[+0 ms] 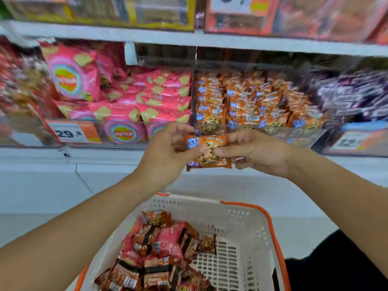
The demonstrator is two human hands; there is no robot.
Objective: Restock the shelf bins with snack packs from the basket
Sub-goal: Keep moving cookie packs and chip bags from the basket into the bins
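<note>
We've got the cookie pack point(207, 152) pinched at both ends, left hand point(168, 152) and right hand point(256, 152), long axis crosswise, just below the matching orange bin point(252, 101) ahead.

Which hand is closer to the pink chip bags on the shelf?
Left. The left hand sits just below-right of the pink chip bags; the right hand is farther right, under the cookie bin. Both pinch one cookie pack.

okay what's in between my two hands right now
In the head view, an orange cookie pack spans the gap: the left hand pinches its left end and the right hand its right end, in front of the bin of matching orange packs.
</note>
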